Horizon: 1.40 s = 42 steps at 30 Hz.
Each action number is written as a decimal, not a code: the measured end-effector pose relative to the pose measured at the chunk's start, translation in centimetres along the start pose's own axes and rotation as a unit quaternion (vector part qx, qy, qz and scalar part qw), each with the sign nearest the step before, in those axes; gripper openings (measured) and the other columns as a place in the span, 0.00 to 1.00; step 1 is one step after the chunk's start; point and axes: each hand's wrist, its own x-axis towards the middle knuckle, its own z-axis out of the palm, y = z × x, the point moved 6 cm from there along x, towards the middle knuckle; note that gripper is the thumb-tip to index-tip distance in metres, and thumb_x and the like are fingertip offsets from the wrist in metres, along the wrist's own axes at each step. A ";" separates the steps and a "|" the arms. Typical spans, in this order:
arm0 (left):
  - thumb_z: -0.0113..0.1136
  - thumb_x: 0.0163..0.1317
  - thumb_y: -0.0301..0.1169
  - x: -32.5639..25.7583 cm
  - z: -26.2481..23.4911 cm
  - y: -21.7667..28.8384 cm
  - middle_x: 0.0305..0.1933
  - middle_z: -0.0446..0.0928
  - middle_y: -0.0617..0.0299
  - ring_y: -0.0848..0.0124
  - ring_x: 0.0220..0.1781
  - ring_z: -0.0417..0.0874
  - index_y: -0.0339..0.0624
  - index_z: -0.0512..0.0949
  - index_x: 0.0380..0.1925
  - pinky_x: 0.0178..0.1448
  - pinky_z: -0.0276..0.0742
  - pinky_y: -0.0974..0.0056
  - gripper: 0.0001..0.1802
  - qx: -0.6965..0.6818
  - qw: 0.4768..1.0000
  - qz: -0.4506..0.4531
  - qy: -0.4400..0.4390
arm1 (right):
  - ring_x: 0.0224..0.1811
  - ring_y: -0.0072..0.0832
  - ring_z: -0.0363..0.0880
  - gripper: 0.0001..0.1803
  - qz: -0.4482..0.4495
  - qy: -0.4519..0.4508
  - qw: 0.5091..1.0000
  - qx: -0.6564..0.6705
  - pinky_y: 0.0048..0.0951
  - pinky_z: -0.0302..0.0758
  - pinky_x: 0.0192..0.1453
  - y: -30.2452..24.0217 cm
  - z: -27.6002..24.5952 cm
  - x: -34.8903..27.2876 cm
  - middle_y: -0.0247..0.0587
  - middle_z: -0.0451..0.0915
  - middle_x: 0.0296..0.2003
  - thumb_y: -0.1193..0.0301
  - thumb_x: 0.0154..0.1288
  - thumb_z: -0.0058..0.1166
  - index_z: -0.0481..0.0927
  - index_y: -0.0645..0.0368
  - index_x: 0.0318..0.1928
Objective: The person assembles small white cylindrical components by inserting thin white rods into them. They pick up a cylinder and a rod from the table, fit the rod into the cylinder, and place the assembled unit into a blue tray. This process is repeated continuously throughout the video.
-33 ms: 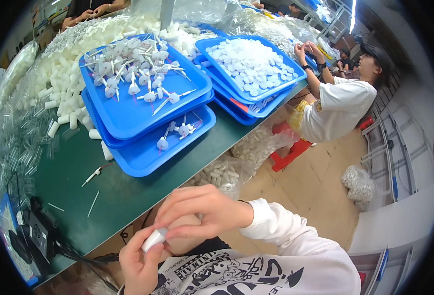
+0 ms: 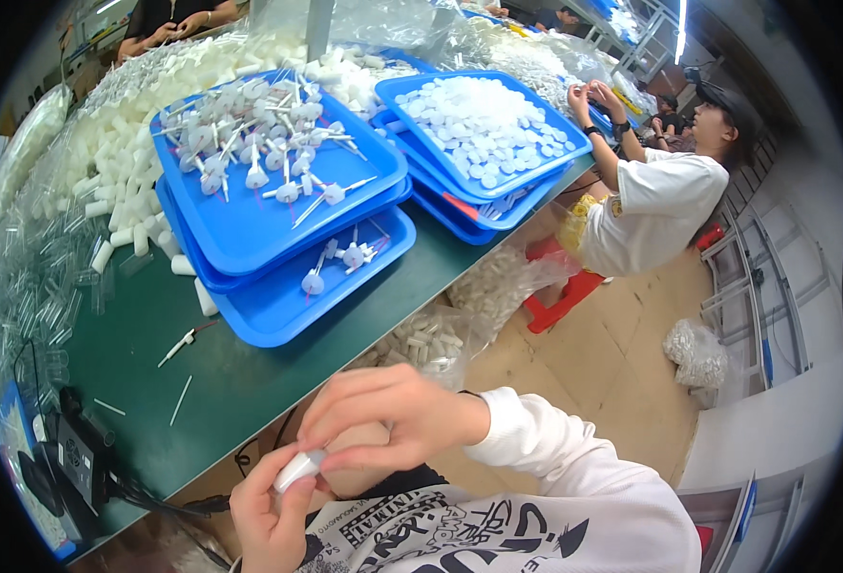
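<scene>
**Small white cap held in both hands, below the bench edge**

The left hand (image 2: pixel 269 520) is curled closed around a small white plastic cap (image 2: pixel 297 470), gripping it from beneath so its upper end stays exposed. The right hand (image 2: pixel 393 415) arches over it, fingertips pinched down on that exposed end; whether it holds a second piece there cannot be told. Both hands sit close against the chest, just off the near edge of the green bench (image 2: pixel 250 372), a position that steadies fine finger work.

On the bench, beyond the hands, stands a stack of blue trays (image 2: pixel 269 239) carrying white pieces with thin stems (image 2: pixel 250 143), kept apart from loose stock. Beside that stack to the right, further blue trays (image 2: pixel 498 172) hold white round discs (image 2: pixel 479 119). To its left and behind lies a heap of white caps (image 2: pixel 106 162). Stray stems (image 2: pixel 178 346) lie on the bench between trays and hands. A seated co-worker (image 2: pixel 641 210) works at the bench's far right.
</scene>
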 end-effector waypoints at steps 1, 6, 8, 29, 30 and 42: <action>0.46 0.63 0.22 -0.1 -0.2 -0.2 0.32 0.76 0.60 0.77 0.31 0.74 0.27 0.73 0.45 0.34 0.66 0.76 0.12 -0.026 0.999 -0.019 -0.003 | 0.38 0.36 0.80 0.12 -0.008 0.003 1.000 0.002 0.30 0.77 0.41 -0.3 0.2 0.1 0.42 0.80 0.37 0.74 0.52 0.64 0.81 0.63 0.38; 0.50 0.66 0.27 -0.4 0.4 0.0 0.34 0.75 0.64 0.81 0.33 0.71 0.30 0.74 0.45 0.37 0.64 0.78 0.12 -0.102 0.992 -0.075 -0.014 | 0.35 0.36 0.80 0.12 -0.081 0.007 0.996 -0.045 0.29 0.78 0.37 -0.5 0.7 -0.8 0.43 0.80 0.37 0.75 0.51 0.64 0.81 0.65 0.37; 0.50 0.65 0.24 -0.8 0.4 -0.4 0.35 0.75 0.62 0.78 0.34 0.73 0.28 0.73 0.47 0.41 0.68 0.76 0.13 -0.103 0.991 -0.082 -0.017 | 0.35 0.36 0.80 0.12 -0.099 -0.003 0.993 -0.071 0.30 0.79 0.38 -0.8 0.8 -1.0 0.44 0.80 0.37 0.75 0.50 0.64 0.80 0.66 0.37; 0.53 0.62 0.27 -1.2 -1.1 -0.6 0.35 0.75 0.63 0.77 0.31 0.69 0.34 0.72 0.50 0.36 0.64 0.72 0.16 -0.086 0.995 -0.028 -0.051 | 0.37 0.34 0.83 0.14 0.060 -0.046 0.997 0.006 0.28 0.79 0.41 -0.3 1.1 1.5 0.47 0.82 0.36 0.78 0.45 0.66 0.84 0.63 0.37; 0.53 0.61 0.26 -1.3 -1.2 -0.4 0.35 0.75 0.62 0.76 0.31 0.70 0.34 0.73 0.50 0.36 0.64 0.71 0.16 -0.060 0.997 -0.011 -0.039 | 0.37 0.35 0.83 0.14 0.077 -0.053 0.996 0.010 0.28 0.79 0.41 -0.3 1.2 1.6 0.49 0.82 0.36 0.77 0.44 0.67 0.84 0.64 0.36; 0.56 0.56 0.20 -1.2 -1.0 0.1 0.34 0.78 0.52 0.63 0.28 0.77 0.30 0.72 0.45 0.32 0.70 0.64 0.16 0.135 0.984 0.115 0.008 | 0.30 0.28 0.83 0.11 0.069 -0.070 0.993 -0.065 0.23 0.79 0.32 0.8 1.6 1.1 0.41 0.83 0.30 0.83 0.45 0.63 0.85 0.62 0.33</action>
